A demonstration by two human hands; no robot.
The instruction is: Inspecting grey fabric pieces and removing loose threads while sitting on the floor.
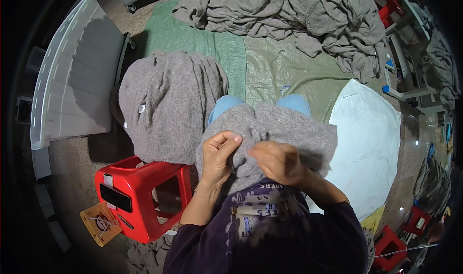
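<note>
A grey knitted garment [296, 129] lies bunched across my lap, over light blue trouser knees. My left hand [217, 153] is closed, thumb and forefinger pinching a bit of the knit near its middle. Just to the right of it, my right hand [277, 160] is closed too, its fingertips drawn together and smeared by motion. Whatever those right fingers hold is too small or blurred to make out. The two hands are close but apart, both above the garment.
To the left is a mound of grey knitwear [169, 105], beside a red plastic stool [144, 197] with a phone [115, 198] on it. More grey knits [289, 9] are heaped on the green tarp [193, 40] ahead. A white sack [364, 148] lies right; a grey bin [82, 76] stands far left.
</note>
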